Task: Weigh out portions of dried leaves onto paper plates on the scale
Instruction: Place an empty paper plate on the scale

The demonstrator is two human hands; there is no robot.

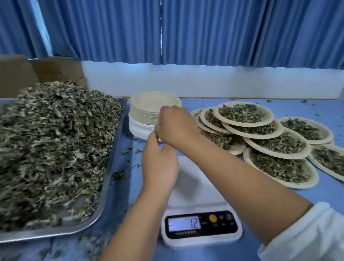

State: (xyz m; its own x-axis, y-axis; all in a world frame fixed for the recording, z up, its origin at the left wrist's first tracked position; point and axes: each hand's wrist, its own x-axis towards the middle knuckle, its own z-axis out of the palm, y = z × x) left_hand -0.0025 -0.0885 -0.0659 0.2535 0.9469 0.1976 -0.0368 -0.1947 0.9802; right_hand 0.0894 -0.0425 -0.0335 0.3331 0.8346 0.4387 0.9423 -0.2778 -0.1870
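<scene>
My white digital scale (pixel 193 182) stands bare, no plate on it yet. Several filled beige paper plates (pixel 279 142) lie at two o'clock. At twelve, my left hand (pixel 159 164) and right hand (pixel 175 126) meet on the stack of empty paper plates (pixel 152 103); I cannot tell whether they grip one. At nine, a big heap of dried green leaves (pixel 48 140) on the steel tray (pixel 41 235) awaits weighing.

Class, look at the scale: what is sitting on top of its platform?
The scale shows a bare white platform: no plate, no leaves. Its display reads 12. The left hand and forearm cover the platform's left edge, so that strip cannot be checked.
</scene>
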